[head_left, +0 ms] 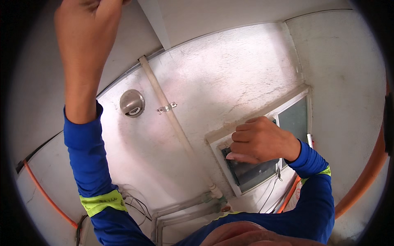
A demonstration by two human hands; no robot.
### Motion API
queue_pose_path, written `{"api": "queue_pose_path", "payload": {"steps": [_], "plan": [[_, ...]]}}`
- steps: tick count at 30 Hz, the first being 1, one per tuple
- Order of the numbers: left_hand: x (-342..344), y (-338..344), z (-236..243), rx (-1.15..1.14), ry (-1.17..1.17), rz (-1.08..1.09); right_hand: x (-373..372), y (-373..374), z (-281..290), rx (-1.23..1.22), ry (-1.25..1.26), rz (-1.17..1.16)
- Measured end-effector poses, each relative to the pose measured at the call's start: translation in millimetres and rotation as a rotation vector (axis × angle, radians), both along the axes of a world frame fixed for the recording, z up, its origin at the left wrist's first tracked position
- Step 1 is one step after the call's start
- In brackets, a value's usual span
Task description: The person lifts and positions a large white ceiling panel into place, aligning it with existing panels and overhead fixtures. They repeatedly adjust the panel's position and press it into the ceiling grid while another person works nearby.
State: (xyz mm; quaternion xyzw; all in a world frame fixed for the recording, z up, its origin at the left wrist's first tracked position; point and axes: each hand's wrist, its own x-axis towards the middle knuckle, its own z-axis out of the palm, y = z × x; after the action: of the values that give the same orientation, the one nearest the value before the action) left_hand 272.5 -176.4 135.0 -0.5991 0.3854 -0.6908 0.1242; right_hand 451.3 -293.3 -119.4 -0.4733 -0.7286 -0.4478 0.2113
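My left hand (91,28) is raised against the white ceiling panel (35,82) at the upper left. Its fingers are curled, and the picture's top edge cuts them off, so whatever they hold is out of sight. In front of the window (256,176), my right hand (258,141) is closed, palm turned away and the thumb toward the lower left. Anything inside that hand is hidden. Between my arms, a pale pipe (164,100) runs down the wall, held by a metal clamp (167,107). A round metal vent cover (132,103) sits left of it.
Grey pipes (184,213) bend along the wall below. Thin cables (137,203) hang beside my left forearm. An orange hose (49,197) runs at the lower left, and a thick orange pipe (365,176) curves along the right side.
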Motion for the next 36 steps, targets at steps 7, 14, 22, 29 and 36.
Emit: {"api": "queue_pose_path", "payload": {"steps": [7,14,22,29,36], "plan": [[-2.9,-11.2,-14.2,-0.038,-0.093,0.105,-7.4,45.1,-9.5,-0.054,-0.007,0.088],[-24.1,-16.7,-2.5,-0.058,0.003,0.014,-29.4,55.8,-12.6,-0.075,0.022,0.086],[-75.1,65.8,-7.4,-0.084,-0.267,-0.151,-54.0,54.5,65.3,0.246,0.073,0.172],[-123.0,128.2,1.8,-0.087,0.012,-0.143,-70.7,75.3,138.1,0.336,0.269,0.196],[-185.8,251.2,-27.0,-0.344,-0.799,0.112,-67.9,131.4,164.8,0.618,0.177,0.312]]}}
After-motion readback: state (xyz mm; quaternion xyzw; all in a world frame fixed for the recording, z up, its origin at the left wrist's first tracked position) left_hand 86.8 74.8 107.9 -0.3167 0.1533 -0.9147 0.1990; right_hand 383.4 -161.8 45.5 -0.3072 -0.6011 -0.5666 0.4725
